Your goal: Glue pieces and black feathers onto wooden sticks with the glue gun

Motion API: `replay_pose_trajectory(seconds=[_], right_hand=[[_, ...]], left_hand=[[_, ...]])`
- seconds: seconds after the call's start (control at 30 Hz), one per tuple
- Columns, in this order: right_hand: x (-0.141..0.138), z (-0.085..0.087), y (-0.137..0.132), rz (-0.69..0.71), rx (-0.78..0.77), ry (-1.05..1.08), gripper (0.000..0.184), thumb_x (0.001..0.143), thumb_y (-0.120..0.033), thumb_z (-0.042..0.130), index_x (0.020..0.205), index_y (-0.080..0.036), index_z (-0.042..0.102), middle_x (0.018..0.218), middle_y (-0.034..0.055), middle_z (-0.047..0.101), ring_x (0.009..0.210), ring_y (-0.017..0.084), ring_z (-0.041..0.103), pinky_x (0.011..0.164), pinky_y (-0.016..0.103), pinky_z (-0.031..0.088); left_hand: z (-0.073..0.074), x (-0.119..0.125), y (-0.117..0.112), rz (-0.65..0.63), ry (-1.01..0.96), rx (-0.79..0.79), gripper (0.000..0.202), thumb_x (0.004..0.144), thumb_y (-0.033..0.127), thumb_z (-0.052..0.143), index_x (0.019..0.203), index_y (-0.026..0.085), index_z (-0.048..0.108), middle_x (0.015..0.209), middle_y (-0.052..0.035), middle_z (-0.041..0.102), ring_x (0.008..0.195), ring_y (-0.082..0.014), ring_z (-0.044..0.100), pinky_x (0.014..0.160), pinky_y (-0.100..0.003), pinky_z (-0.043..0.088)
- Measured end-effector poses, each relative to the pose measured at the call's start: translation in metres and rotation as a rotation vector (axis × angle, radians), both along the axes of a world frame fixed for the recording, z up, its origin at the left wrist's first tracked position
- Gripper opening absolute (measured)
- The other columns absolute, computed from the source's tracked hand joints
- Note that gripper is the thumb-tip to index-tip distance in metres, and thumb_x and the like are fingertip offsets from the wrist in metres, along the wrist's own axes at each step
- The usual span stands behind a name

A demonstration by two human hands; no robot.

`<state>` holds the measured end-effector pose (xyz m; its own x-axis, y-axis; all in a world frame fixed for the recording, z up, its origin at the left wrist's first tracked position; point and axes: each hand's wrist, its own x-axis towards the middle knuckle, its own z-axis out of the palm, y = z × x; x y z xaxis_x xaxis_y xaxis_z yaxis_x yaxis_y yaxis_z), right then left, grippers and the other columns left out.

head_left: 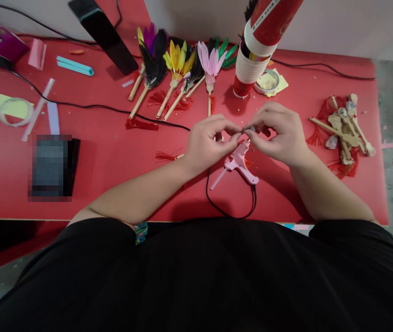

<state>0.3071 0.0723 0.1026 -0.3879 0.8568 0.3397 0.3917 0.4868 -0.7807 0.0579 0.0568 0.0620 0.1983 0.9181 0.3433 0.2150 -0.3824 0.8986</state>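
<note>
My left hand (210, 140) and my right hand (279, 131) meet fingertip to fingertip above the table, both closed in a pinch. Something tiny and greyish shows at the right fingertips, too small to name. Just below them a pink hot glue gun (239, 161) lies on the table, a glue stick poking from its back end. A wooden handle with a red tassel (166, 157) is partly hidden under my left hand and wrist. Beyond my hands lie feather fans with wooden handles, among them a pink one (212, 62) and a yellow one (177, 62).
Stacked paper cups (251, 64) stand at the back, beside a tape roll (268, 82). At right is a pile of wooden handles (346, 129) with red tassels. A black box (108, 41), a blurred device (49, 168) and a black cable (96, 107) occupy the left.
</note>
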Motion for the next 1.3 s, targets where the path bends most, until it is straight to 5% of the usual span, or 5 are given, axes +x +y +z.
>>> replay_pose_trajectory(seconds=[0.1, 0.23, 0.6, 0.77, 1.3], right_hand=[[0.004, -0.003, 0.003, 0.046, 0.146, -0.039, 0.004, 0.101, -0.034, 0.094, 0.103, -0.031, 0.094, 0.101, 0.0046, 0.081, 0.083, 0.022, 0.072, 0.077, 0.041, 0.064], [0.007, -0.006, 0.005, 0.026, 0.152, -0.070, 0.005, 0.100, -0.033, 0.095, 0.105, -0.032, 0.093, 0.101, 0.0040, 0.082, 0.084, 0.023, 0.075, 0.078, 0.042, 0.065], [0.018, -0.008, 0.013, -0.045, 0.100, -0.043, 0.013, 0.102, -0.043, 0.100, 0.108, -0.034, 0.093, 0.100, 0.0065, 0.081, 0.084, 0.026, 0.076, 0.073, 0.045, 0.067], [0.016, -0.002, 0.006, 0.045, 0.152, -0.109, 0.018, 0.110, -0.048, 0.091, 0.120, -0.033, 0.096, 0.096, 0.0048, 0.084, 0.084, 0.025, 0.079, 0.077, 0.043, 0.069], [0.004, -0.007, -0.010, -0.065, 0.213, -0.293, 0.006, 0.107, -0.031, 0.082, 0.108, -0.029, 0.088, 0.093, 0.0041, 0.082, 0.087, 0.026, 0.078, 0.083, 0.044, 0.067]], left_hand=[[0.005, -0.004, -0.001, -0.012, 0.177, 0.083, 0.023, 0.110, 0.046, 0.093, 0.099, 0.026, 0.087, 0.094, -0.0032, 0.084, 0.077, -0.0184, 0.069, 0.074, -0.036, 0.053], [0.009, -0.007, -0.002, 0.016, 0.283, 0.129, 0.016, 0.112, 0.038, 0.088, 0.102, 0.025, 0.088, 0.096, -0.0037, 0.084, 0.080, -0.0189, 0.070, 0.076, -0.036, 0.054], [0.008, -0.007, -0.004, 0.033, 0.293, 0.146, 0.014, 0.113, 0.036, 0.088, 0.104, 0.025, 0.088, 0.098, -0.0038, 0.085, 0.080, -0.0178, 0.069, 0.076, -0.036, 0.054], [0.007, -0.008, -0.006, 0.026, 0.308, 0.141, 0.014, 0.114, 0.037, 0.087, 0.105, 0.025, 0.089, 0.100, -0.0040, 0.086, 0.082, -0.0188, 0.071, 0.079, -0.036, 0.055], [0.010, -0.005, -0.006, 0.014, 0.298, 0.071, 0.012, 0.107, 0.035, 0.087, 0.100, 0.025, 0.085, 0.096, -0.0045, 0.086, 0.084, -0.0204, 0.073, 0.077, -0.036, 0.057]])
